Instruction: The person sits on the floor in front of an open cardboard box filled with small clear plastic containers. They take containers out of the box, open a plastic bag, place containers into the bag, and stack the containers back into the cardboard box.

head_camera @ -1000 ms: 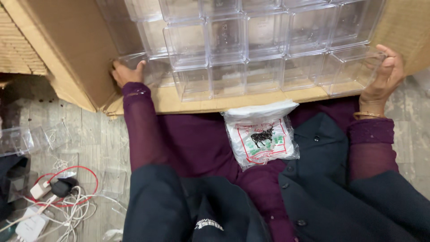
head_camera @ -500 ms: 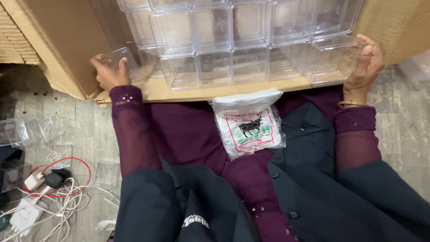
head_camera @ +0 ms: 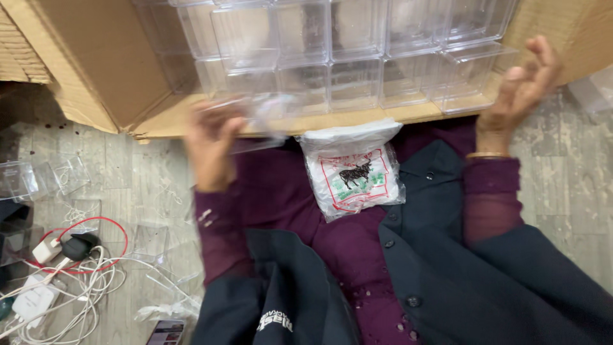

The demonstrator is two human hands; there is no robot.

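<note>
Clear plastic boxes (head_camera: 332,57) fill an open cardboard carton (head_camera: 83,70) that rests at the edge of the person's lap. Blurred, the left hand (head_camera: 214,144) is closed around one clear plastic box (head_camera: 255,118) at the carton's near edge, fingers curled over it. At the far side, the right hand (head_camera: 517,92) is open, fingers spread and loose, touching the corner box (head_camera: 469,76). Just below the carton, a white printed plastic bag (head_camera: 351,169) lies on the lap. Cables (head_camera: 70,281) lie on the floor.
</note>
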